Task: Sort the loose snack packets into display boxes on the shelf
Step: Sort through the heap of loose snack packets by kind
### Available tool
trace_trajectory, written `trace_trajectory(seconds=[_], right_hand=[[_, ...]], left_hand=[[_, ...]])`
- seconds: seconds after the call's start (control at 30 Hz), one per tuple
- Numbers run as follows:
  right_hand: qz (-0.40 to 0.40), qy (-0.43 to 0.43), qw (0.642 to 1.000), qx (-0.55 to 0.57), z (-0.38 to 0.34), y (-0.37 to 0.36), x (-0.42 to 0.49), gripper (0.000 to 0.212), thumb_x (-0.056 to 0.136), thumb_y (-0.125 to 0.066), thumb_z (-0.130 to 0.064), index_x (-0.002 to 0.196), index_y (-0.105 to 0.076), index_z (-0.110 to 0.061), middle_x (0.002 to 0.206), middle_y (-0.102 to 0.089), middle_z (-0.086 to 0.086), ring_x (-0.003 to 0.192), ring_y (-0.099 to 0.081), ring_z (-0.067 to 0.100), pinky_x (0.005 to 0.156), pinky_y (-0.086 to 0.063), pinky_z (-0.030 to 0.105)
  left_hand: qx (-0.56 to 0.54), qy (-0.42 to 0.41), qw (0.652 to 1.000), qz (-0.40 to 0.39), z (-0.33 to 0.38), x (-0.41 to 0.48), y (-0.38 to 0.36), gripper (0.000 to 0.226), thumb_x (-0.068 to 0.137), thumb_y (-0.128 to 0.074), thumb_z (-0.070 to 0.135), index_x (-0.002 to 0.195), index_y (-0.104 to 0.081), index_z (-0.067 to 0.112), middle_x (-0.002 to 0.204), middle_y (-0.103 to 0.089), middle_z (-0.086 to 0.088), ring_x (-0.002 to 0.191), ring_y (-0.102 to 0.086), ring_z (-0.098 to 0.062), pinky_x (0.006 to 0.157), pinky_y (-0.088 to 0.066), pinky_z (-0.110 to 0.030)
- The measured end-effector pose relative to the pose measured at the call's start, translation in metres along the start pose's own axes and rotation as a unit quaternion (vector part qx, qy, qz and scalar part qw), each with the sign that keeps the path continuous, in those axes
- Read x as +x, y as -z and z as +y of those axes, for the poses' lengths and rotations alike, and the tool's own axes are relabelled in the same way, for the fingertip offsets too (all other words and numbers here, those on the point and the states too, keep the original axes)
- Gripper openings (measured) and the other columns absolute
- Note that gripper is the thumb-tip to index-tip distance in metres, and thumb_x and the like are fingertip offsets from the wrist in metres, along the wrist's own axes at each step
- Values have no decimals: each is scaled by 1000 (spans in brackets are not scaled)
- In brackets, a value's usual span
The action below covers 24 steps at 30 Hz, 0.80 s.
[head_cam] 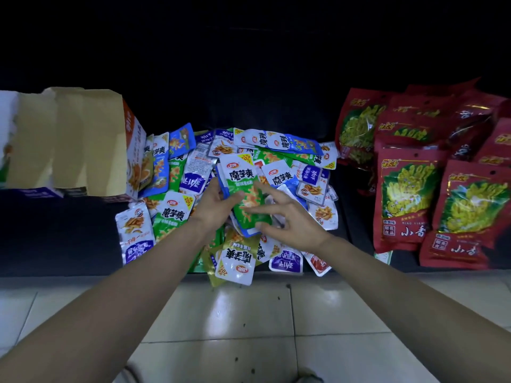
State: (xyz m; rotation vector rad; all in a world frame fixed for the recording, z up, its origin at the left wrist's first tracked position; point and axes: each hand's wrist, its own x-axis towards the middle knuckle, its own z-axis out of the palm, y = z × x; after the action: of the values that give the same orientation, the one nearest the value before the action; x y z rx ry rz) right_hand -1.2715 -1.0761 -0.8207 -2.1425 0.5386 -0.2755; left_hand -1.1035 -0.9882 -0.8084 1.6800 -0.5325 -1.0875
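A heap of loose small snack packets (pixel 284 150) in green, blue, purple and white lies on the dark shelf. My left hand (pixel 213 205) grips a small stack of packets with a green-and-white packet (pixel 243 189) on top, thumb over its face. My right hand (pixel 287 219) is beside the stack with fingers spread, its fingertips touching the green packet's lower right part. An open cardboard display box (pixel 91 139) stands at the left of the heap, with a few packets leaning against its side.
Large red snack bags (pixel 409 200) are stacked on the shelf at the right. The shelf's dark surface (pixel 60 233) extends left under the box. Pale floor tiles (pixel 249 322) lie below the shelf edge. Behind the heap it is dark.
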Motion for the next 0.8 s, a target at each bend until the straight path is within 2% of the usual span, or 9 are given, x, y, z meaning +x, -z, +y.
trace_trajectory(seconds=[0.07,0.17,0.23,0.33,0.47,0.53,0.63,0.73,0.8], right_hand=[[17,-44,995,86,-18,-5,4,42,92,-65,-33,132,-55,-41,161,-14,-10,147,-18,10,115,-30,32],[-6,-113,964,242,-46,-17,20,59,91,-68,-16,140,-43,-35,139,-40,-3,131,-45,13,99,-49,27],[-31,-135,953,269,-64,-32,34,62,89,-68,-7,138,-44,-35,128,-47,-7,130,-44,18,102,-49,36],[-74,-147,940,300,-90,-61,58,62,86,-71,-5,129,-50,-46,141,-44,8,135,-38,21,108,-42,44],[-148,-161,924,315,-127,-103,88,63,87,-65,5,128,-49,-41,140,-44,16,120,-46,12,77,-46,15],[-172,-156,918,321,-145,-126,103,64,87,-61,11,131,-49,-33,132,-50,18,112,-56,13,81,-49,16],[-207,-165,914,307,-172,-161,128,66,86,-59,16,138,-48,-23,120,-53,16,97,-61,12,77,-53,17],[-222,-162,924,265,-197,-197,155,68,86,-57,18,140,-47,-21,119,-51,14,90,-58,12,65,-53,14],[-213,-158,932,247,-207,-222,172,70,84,-57,19,140,-48,-22,120,-51,13,94,-58,13,71,-54,15]], left_hand=[[-19,-1,1000,-4,5,-9,13,49,94,-63,20,138,-42,20,120,-65,-5,105,-65,-24,84,-57,-38],[-19,-36,999,-3,5,-22,42,60,93,-64,20,145,-34,23,124,-64,0,106,-65,-19,82,-58,-36],[-15,-67,998,8,3,-32,64,67,92,-66,19,148,-30,26,127,-64,0,111,-64,-18,88,-56,-39],[-37,-92,993,68,-2,-50,99,68,89,-69,12,146,-33,23,125,-66,-2,105,-66,-14,89,-55,-32],[77,-94,975,184,-11,-76,154,58,72,-74,44,121,-46,32,108,-70,9,101,-67,-16,92,-53,-43],[181,-55,952,241,-17,-87,191,54,75,-75,50,115,-52,21,97,-70,5,92,-68,-20,84,-53,-41],[214,-16,934,287,-31,-107,248,41,87,-57,59,98,-58,19,83,-68,2,82,-67,-24,79,-51,-41],[299,-12,887,352,-55,-119,304,31,98,-48,40,102,-63,14,100,-67,-8,99,-59,-29,84,-43,-39],[394,-2,840,373,-70,-120,337,28,97,-50,26,117,-62,10,119,-62,-15,115,-52,-34,92,-40,-41]])
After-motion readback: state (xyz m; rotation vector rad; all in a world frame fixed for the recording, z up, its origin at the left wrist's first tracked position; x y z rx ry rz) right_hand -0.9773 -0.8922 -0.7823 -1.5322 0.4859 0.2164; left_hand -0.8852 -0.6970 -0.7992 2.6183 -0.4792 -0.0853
